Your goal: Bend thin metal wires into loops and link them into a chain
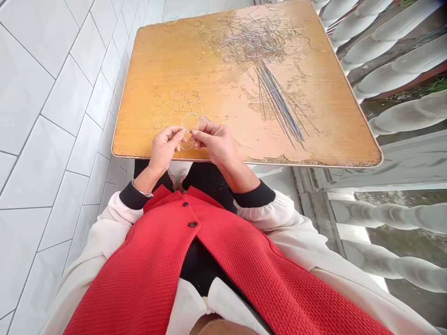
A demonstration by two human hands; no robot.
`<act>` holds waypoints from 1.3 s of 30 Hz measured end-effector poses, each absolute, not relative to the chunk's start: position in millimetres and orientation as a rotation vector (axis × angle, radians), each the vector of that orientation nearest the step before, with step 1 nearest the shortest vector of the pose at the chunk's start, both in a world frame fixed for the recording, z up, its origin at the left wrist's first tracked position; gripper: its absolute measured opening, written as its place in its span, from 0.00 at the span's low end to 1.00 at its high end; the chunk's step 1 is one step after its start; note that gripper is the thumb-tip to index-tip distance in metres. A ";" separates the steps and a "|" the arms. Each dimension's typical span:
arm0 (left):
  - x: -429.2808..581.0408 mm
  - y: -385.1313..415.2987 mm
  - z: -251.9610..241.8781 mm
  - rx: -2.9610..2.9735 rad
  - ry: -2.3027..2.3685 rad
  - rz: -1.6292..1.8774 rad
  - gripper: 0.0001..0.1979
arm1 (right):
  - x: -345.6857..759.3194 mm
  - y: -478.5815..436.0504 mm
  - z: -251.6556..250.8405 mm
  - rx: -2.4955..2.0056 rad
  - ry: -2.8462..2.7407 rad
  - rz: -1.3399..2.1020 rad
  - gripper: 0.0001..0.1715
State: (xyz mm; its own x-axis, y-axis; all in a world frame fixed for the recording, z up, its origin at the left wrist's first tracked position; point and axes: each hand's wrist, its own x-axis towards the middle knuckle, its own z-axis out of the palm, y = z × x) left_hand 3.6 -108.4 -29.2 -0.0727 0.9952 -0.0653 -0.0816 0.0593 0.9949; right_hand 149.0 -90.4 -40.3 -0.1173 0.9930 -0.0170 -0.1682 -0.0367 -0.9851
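Pinching a wire ring [190, 122] with my left hand [165, 149] and right hand [215, 144], both nearly closed, linked wire loops [172, 109] lay just beside

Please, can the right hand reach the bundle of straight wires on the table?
Probably yes. The bundle of straight wires lies fairly near the right hand, with no object between. But the hand's fingers seem to pinch a wire ring, which they would likely release first.

A tangled heap of thin metal wire [254, 42] lies upper right on the worn wooden tabletop [157, 60], straight steel wire rods [275, 107] just below it, linked wire rings [174, 104] left.
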 end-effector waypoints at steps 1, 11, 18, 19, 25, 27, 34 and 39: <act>2.3 -108.2 -28.3 1.054 1.239 1.229 0.08 | 148.5 -90.4 -40.3 -1.045 -1.148 1.383 0.15; 0.1 -104.3 -21.4 1.161 1.298 1.153 0.13 | 147.9 -90.8 -38.8 -0.988 -1.209 1.389 0.14; -0.8 -107.2 -21.1 1.057 1.229 1.126 0.13 | 144.5 -91.9 -39.4 -0.998 -1.196 1.361 0.14; -1.7 -107.9 -20.3 1.029 1.207 1.122 0.13 | 144.7 -92.2 -39.4 -0.991 -1.199 1.367 0.14; -6.6 -108.9 -18.2 0.989 1.164 1.079 0.12 | 148.6 -92.9 -40.2 -0.970 -1.209 1.399 0.16; -7.3 -108.5 -19.0 1.000 1.170 1.076 0.12 | 149.5 -93.1 -41.0 -0.942 -1.206 1.405 0.18; -7.6 -109.8 -21.3 1.079 1.138 1.133 0.11 | 150.7 -96.3 -37.5 -1.001 -1.214 1.467 0.25; -5.3 -111.8 -20.0 1.180 1.222 1.113 0.12 | 148.0 -95.4 -35.0 -1.057 -1.245 1.369 0.22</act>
